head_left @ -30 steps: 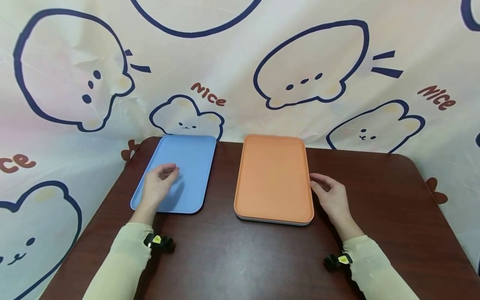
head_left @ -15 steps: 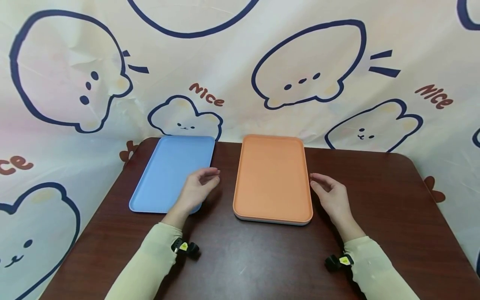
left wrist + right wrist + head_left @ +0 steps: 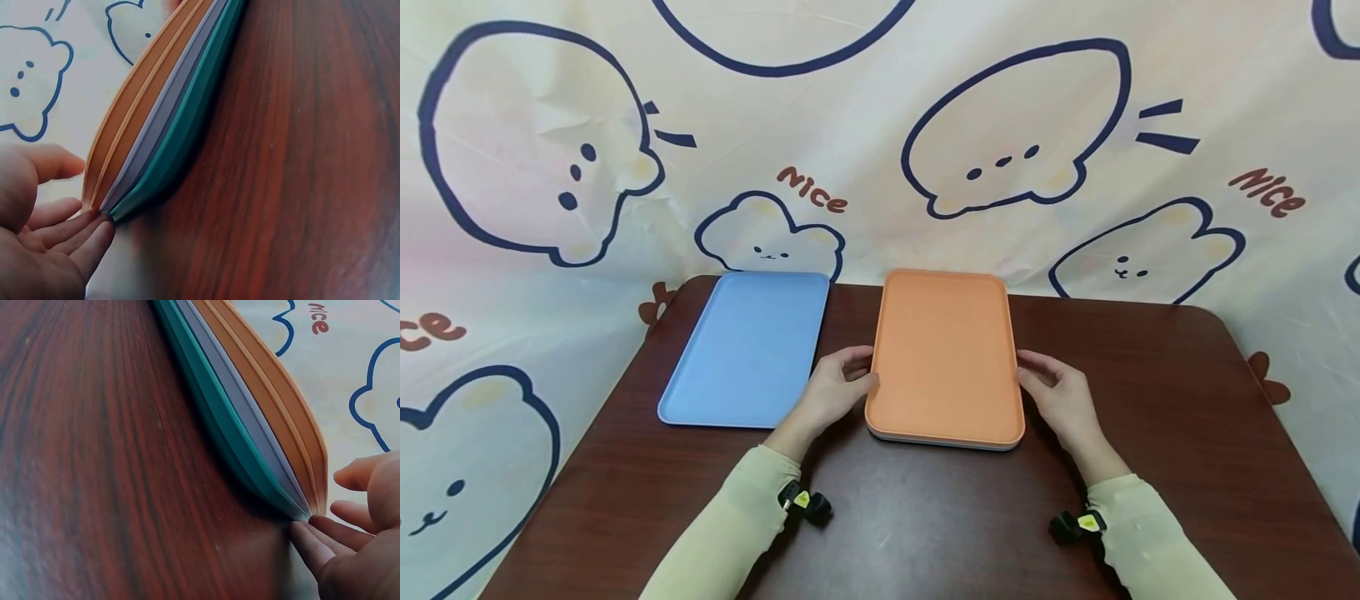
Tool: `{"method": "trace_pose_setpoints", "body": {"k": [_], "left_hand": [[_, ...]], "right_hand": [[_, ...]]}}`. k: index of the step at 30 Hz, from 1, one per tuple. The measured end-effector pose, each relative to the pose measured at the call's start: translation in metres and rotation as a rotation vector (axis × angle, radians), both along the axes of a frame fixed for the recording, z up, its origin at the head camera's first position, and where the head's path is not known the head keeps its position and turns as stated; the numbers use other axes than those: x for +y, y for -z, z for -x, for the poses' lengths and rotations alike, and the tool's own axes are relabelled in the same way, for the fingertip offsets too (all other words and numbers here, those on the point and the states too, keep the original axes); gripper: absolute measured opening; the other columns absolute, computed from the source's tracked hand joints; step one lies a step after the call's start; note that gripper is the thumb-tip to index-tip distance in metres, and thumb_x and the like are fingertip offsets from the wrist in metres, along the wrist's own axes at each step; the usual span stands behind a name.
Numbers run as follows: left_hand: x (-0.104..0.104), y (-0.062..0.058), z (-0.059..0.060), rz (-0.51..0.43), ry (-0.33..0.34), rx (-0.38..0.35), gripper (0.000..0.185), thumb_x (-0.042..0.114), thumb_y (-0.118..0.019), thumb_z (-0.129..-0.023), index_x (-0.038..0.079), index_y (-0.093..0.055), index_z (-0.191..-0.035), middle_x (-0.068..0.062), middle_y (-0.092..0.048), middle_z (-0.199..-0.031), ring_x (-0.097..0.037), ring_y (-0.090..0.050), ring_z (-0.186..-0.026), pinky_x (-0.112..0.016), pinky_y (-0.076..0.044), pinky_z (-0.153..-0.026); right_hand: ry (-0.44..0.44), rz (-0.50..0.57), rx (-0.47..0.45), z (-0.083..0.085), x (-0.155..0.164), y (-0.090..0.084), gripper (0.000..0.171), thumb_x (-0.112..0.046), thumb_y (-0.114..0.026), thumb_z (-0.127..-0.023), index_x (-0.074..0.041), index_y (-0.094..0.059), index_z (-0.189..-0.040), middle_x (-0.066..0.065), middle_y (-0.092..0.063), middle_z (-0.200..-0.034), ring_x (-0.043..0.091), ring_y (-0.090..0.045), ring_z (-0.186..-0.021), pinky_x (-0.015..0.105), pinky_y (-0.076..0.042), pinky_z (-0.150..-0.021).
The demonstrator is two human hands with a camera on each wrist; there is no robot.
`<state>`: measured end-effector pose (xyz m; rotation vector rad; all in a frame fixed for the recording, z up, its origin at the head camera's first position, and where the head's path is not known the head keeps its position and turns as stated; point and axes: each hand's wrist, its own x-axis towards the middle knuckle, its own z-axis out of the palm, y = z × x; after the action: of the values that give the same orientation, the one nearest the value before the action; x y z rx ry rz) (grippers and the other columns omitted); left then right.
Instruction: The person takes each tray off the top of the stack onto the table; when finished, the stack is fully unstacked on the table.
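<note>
Where the stack of trays (image 3: pixel 946 358) stands on the brown table (image 3: pixel 917 542), right of the blue tray (image 3: pixel 745 350), its orange top face shows plainly. At the side, the wrist views reveal 2 orange layers (image 3: pixel 128 109), 1 lavender layer (image 3: pixel 159 112) and 1 teal layer (image 3: pixel 169 150) at the bottom. The person's left hand (image 3: pixel 832 390) and right hand (image 3: pixel 1063 404) flank it, each with loosely extended fingers, tips touching the stack's edge rather than curled round it. What lies between the layers is hidden, and the stack's far end is cut off in both wrist views. The left hand and wrist stand in the way of the blue tray's near right corner. Pale sleeves (image 3: pixel 722 521) run off the bottom edge, with a small black device (image 3: pixel 812 507) at each wrist. Behind the table hangs a cartoon-printed cloth (image 3: pixel 880 125).
</note>
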<state>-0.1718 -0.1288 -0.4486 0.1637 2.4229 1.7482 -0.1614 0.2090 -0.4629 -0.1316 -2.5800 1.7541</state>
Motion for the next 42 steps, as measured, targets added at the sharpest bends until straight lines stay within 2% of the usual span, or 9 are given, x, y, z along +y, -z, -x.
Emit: {"method": "trace_pose_setpoints", "body": {"k": [4, 7, 10, 15, 27, 30, 34, 37, 42], "left_hand": [[0.004, 0.001, 0.000, 0.007, -0.007, -0.011, 0.042, 0.007, -0.063, -0.089, 0.006, -0.056, -0.131, -0.010, -0.058, -0.129, -0.024, -0.059, -0.115, -0.033, -0.053, -0.087], [0.004, 0.003, 0.001, 0.020, -0.008, -0.016, 0.042, 0.009, -0.062, -0.090, 0.009, -0.056, -0.131, -0.009, -0.058, -0.130, -0.023, -0.060, -0.115, -0.032, -0.054, -0.086], [0.002, 0.004, 0.001, 0.027, -0.013, -0.003, 0.041, 0.008, -0.063, -0.090, 0.008, -0.057, -0.131, -0.010, -0.058, -0.130, -0.024, -0.060, -0.114, -0.032, -0.054, -0.085], [-0.005, 0.004, 0.001, 0.007, -0.022, 0.013, 0.041, 0.004, -0.062, -0.089, 0.005, -0.058, -0.129, -0.015, -0.058, -0.129, -0.028, -0.061, -0.113, -0.035, -0.054, -0.086], [-0.037, 0.005, -0.001, -0.012, -0.050, -0.024, 0.041, 0.006, -0.060, -0.091, 0.006, -0.056, -0.132, -0.014, -0.056, -0.131, -0.027, -0.058, -0.118, -0.034, -0.052, -0.089], [-0.042, -0.006, -0.005, 0.007, -0.054, -0.017, 0.042, 0.004, -0.058, -0.092, 0.002, -0.053, -0.134, -0.018, -0.055, -0.132, -0.030, -0.055, -0.120, -0.037, -0.051, -0.093], [-0.052, -0.009, -0.006, 0.027, -0.083, -0.004, 0.043, 0.004, -0.057, -0.092, 0.000, -0.051, -0.135, -0.020, -0.054, -0.133, -0.031, -0.053, -0.122, -0.041, -0.049, -0.095], [-0.063, 0.001, -0.003, 0.045, -0.114, 0.019, 0.044, 0.008, -0.059, -0.092, 0.004, -0.052, -0.135, -0.016, -0.055, -0.133, -0.029, -0.053, -0.123, -0.041, -0.049, -0.095], [-0.076, 0.001, -0.005, 0.075, -0.152, 0.019, 0.044, 0.009, -0.058, -0.092, 0.004, -0.052, -0.135, -0.014, -0.054, -0.135, -0.028, -0.052, -0.124, -0.043, -0.047, -0.097]], "right_hand": [[0.010, -0.063, -0.007, 0.000, 0.000, 0.000, 0.039, -0.026, -0.065, -0.091, -0.014, -0.062, -0.128, 0.008, -0.060, -0.127, 0.019, -0.056, -0.117, 0.027, -0.052, -0.086], [0.036, -0.099, 0.000, -0.001, -0.001, 0.002, 0.038, -0.028, -0.066, -0.090, -0.017, -0.064, -0.126, 0.005, -0.061, -0.128, 0.021, -0.048, -0.126, 0.040, -0.046, -0.097], [0.055, -0.086, 0.006, -0.001, -0.003, 0.004, 0.037, -0.029, -0.067, -0.090, -0.018, -0.065, -0.125, 0.005, -0.062, -0.127, 0.021, -0.046, -0.129, 0.045, -0.042, -0.102], [0.052, -0.057, 0.034, 0.002, -0.011, 0.005, 0.035, -0.025, -0.068, -0.089, -0.016, -0.067, -0.123, 0.005, -0.064, -0.125, 0.020, -0.047, -0.128, 0.043, -0.041, -0.103], [0.046, 0.012, 0.033, 0.007, -0.045, 0.004, 0.033, -0.020, -0.071, -0.086, -0.016, -0.069, -0.119, 0.002, -0.064, -0.123, 0.018, -0.047, -0.127, 0.041, -0.038, -0.106], [0.049, 0.022, 0.031, 0.007, -0.054, 0.003, 0.033, -0.020, -0.071, -0.086, -0.017, -0.069, -0.119, 0.001, -0.064, -0.123, 0.017, -0.047, -0.128, 0.041, -0.037, -0.106], [0.046, 0.049, 0.031, 0.009, -0.067, 0.005, 0.033, -0.021, -0.071, -0.085, -0.017, -0.070, -0.118, -0.001, -0.065, -0.122, 0.015, -0.047, -0.127, 0.039, -0.037, -0.106], [0.041, 0.068, 0.038, 0.011, -0.077, 0.006, 0.032, -0.020, -0.071, -0.085, -0.016, -0.070, -0.117, -0.002, -0.066, -0.120, 0.014, -0.048, -0.127, 0.038, -0.038, -0.106], [0.025, 0.082, 0.056, 0.013, -0.091, 0.007, 0.031, -0.018, -0.071, -0.085, -0.014, -0.071, -0.116, 0.000, -0.067, -0.119, 0.014, -0.048, -0.126, 0.038, -0.039, -0.105]]}}
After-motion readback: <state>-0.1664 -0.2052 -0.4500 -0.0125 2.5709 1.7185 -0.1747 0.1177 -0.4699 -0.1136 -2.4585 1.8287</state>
